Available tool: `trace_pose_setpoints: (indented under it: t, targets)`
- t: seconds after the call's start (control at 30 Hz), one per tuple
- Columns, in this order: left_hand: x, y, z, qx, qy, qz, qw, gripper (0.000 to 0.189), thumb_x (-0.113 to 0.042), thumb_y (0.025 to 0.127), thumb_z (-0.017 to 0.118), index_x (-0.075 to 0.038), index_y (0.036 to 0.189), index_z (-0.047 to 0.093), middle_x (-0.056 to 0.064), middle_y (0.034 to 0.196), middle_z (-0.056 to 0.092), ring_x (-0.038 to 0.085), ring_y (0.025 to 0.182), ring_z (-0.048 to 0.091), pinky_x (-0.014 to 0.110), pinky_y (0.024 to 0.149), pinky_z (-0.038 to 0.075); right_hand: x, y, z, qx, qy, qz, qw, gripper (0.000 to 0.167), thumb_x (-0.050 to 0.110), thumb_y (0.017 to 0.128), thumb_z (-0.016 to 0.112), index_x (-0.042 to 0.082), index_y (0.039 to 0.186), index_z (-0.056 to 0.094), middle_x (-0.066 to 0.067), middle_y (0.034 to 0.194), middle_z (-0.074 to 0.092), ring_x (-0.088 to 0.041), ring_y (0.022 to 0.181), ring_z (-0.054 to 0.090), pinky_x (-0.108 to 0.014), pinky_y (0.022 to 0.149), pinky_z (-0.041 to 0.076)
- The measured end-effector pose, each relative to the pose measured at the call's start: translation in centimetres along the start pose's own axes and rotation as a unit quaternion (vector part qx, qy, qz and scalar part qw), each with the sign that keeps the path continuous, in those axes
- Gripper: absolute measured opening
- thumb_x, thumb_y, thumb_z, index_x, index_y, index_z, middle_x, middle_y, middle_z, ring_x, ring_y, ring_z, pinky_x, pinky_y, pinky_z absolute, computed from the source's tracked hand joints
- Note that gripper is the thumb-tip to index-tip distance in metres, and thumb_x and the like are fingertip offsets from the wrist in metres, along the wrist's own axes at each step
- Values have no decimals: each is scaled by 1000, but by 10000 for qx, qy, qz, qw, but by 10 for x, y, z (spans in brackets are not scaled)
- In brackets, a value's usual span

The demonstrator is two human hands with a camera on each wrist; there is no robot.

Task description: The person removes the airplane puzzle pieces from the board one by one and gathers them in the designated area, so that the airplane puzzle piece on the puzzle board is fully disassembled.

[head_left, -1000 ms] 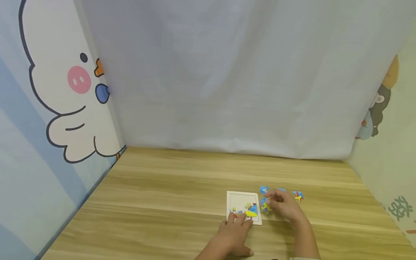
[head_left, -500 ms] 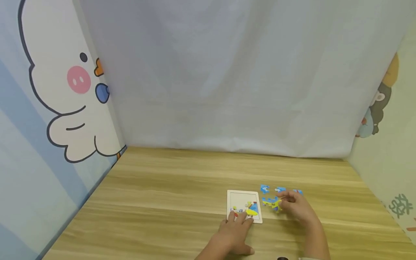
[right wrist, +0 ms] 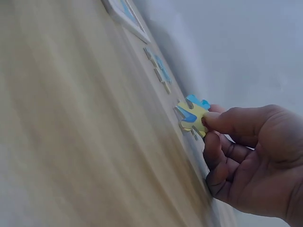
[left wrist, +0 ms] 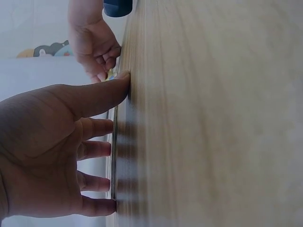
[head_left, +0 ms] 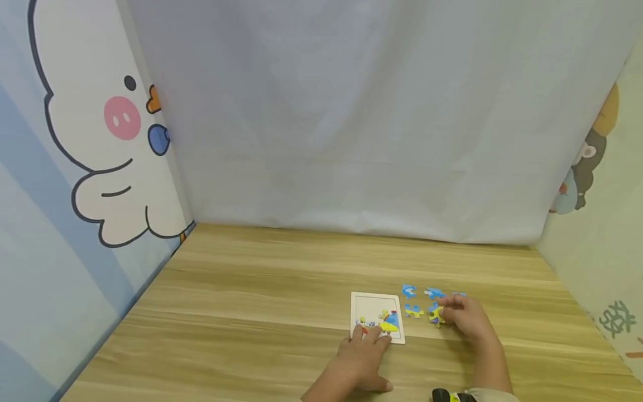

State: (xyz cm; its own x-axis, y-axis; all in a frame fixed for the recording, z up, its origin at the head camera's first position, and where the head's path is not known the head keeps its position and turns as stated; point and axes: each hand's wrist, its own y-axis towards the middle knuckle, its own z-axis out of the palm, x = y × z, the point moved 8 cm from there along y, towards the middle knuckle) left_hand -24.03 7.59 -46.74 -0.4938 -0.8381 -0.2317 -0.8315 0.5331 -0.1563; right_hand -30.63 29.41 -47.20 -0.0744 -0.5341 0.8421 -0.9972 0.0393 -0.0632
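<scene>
My left hand [head_left: 360, 360] rests with spread, fairly straight fingers on the near edge of a white square puzzle tray [head_left: 370, 306]. Fitted pieces with yellow, blue and red print lie in the tray's lower part, partly hidden by those fingers. To the right of the tray, my right hand [head_left: 467, 317] pinches a yellow-and-blue jigsaw piece [right wrist: 193, 116] between thumb and fingers. In the right wrist view this piece is tilted, close to the tabletop. Another jigsaw piece [head_left: 413, 311], blue and yellow, lies between it and the tray.
Behind, a row holds a blue-and-white piece [head_left: 409, 291], a blue piece [head_left: 433, 292] and a third piece [head_left: 459, 294], partly covered by my right hand. A dark object [head_left: 442, 395] shows at the right forearm. A grey curtain [head_left: 351, 139] closes the table's far side.
My right hand has moved right, away from the tray, with the yellow-and-blue jigsaw piece, which now stands apart from the other yellow-and-blue one. My left hand has stayed on the tray.
</scene>
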Motion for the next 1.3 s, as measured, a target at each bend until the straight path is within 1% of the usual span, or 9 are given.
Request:
trace_pose_setpoints:
  t: [0.13, 0.33, 0.47, 0.53, 0.7, 0.83, 1.07, 1.2, 1.3]
  targets:
    - [0, 1, 0, 5, 49, 11, 10000, 80, -50, 69, 77, -21, 137, 46, -1, 142, 37, 34, 128, 31, 50, 94, 37, -3, 3, -1, -41, 72, -23, 10000, 25, -3, 85, 56, -15, 107, 57, -8, 83, 60, -19, 72, 52, -31, 64, 46]
    - [0, 2, 1, 18, 106, -5, 9999, 81, -51, 68, 77, -23, 136, 47, -2, 142, 37, 32, 127, 33, 49, 94, 38, -7, 5, -3, -138, 48, -27, 9999, 25, -4, 85, 56, -16, 106, 57, -7, 79, 60, -18, 68, 51, -28, 59, 46]
    - [0, 3, 1, 5, 126, -11, 9999, 79, -53, 67, 77, -24, 135, 48, -5, 141, 39, 28, 124, 36, 47, 92, 39, -9, 7, -4, -215, 2, 46, 9998, 25, -2, 84, 58, -14, 106, 60, -6, 80, 61, -18, 68, 52, -27, 59, 46]
    - [0, 3, 0, -23, 124, -2, 9999, 77, -53, 68, 76, -24, 134, 49, -5, 140, 40, 26, 122, 37, 46, 91, 40, -12, 7, -5, -268, -31, 163, 9995, 25, 0, 84, 59, -12, 106, 61, -5, 80, 61, -17, 68, 52, -27, 60, 45]
    - [0, 5, 0, -98, 69, 11, 9999, 75, -53, 68, 76, -22, 132, 51, -4, 138, 41, 26, 119, 37, 45, 91, 40, -14, 7, -7, -347, -83, 242, 9991, 25, 2, 86, 58, -11, 107, 62, -4, 71, 58, -17, 67, 51, -28, 59, 42]
    - [0, 6, 0, -139, 45, 46, 9999, 75, -53, 68, 75, -22, 132, 52, -3, 138, 41, 26, 119, 37, 46, 90, 40, -12, 7, -7, -331, -92, 217, 9992, 25, 2, 88, 57, -13, 107, 61, -4, 68, 56, -18, 66, 50, -29, 58, 41]
    - [1, 6, -1, -109, -1, 75, 9999, 74, -52, 69, 75, -23, 133, 51, -4, 138, 41, 25, 118, 38, 45, 90, 41, -11, 7, -7, -364, -41, 163, 9992, 25, 0, 85, 58, -14, 106, 60, -4, 68, 57, -18, 65, 50, -29, 59, 42]
    - [1, 5, -2, -66, -54, 93, 9999, 73, -52, 69, 75, -23, 133, 52, -4, 137, 41, 25, 118, 38, 45, 91, 41, -13, 7, -6, -363, 4, 223, 9991, 26, -1, 85, 57, -15, 107, 59, -4, 71, 58, -18, 66, 52, -29, 60, 43]
    - [1, 4, -4, -103, -110, 70, 9999, 74, -51, 69, 76, -22, 133, 51, -4, 138, 41, 25, 119, 38, 45, 91, 41, -12, 6, -7, -361, -13, 286, 9989, 28, 1, 85, 57, -14, 108, 58, -5, 73, 59, -18, 68, 52, -30, 62, 43]
